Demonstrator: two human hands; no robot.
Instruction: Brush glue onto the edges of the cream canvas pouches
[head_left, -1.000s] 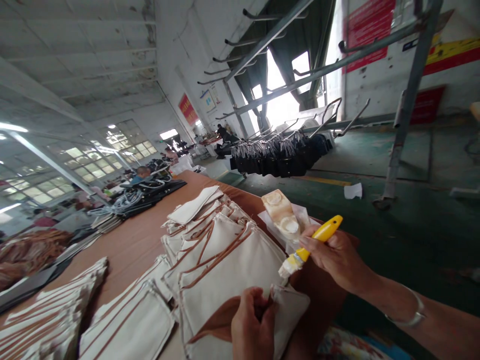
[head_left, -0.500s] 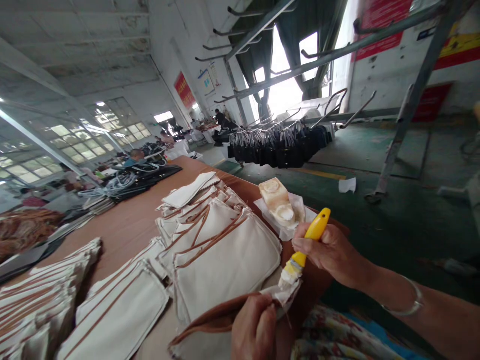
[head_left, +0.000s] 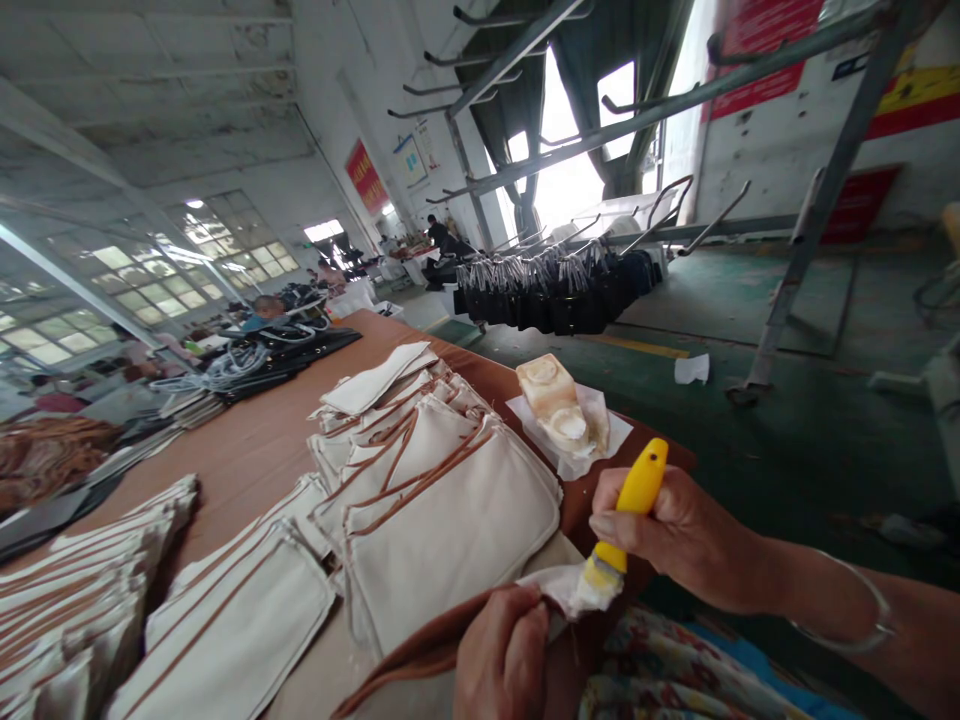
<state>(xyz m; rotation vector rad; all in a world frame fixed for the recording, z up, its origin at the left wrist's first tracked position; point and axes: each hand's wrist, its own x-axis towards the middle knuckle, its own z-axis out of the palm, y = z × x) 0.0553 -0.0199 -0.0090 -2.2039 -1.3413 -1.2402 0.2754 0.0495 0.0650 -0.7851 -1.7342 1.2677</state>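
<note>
From the head camera, the right hand (head_left: 679,535) has a solid grip on a yellow-handled brush (head_left: 641,490), fingers wrapped round the handle; the butt end points up and the bristles point down, caked with something whitish and pressed right onto the pale end of a brown-and-cream piece (head_left: 431,640); there's a bangle (head_left: 862,620) on that wrist. The left hand (head_left: 504,655) is closed too, thumb and fingers pinched on the same piece just beside the bristles; that piece sits at the near edge of the table (head_left: 247,455), folded so a lot of its brown side shows, and the exact layers under the fingers are hidden, so can't tell there.

Just beyond the brush there's a grubby cream container (head_left: 546,385) with white stuff on it, sitting on white paper (head_left: 619,430); left of that is a messy overlapping pile of cream pieces (head_left: 457,520) with brown edging, then another bunch (head_left: 240,620) nearer the camera, and a fanned row (head_left: 97,600) over at the far left; patterned cloth (head_left: 667,665) shows at bottom right, below the right forearm; further back, a metal rack (head_left: 600,135) stands over the green floor, with a row of black items (head_left: 555,300) hanging low.
</note>
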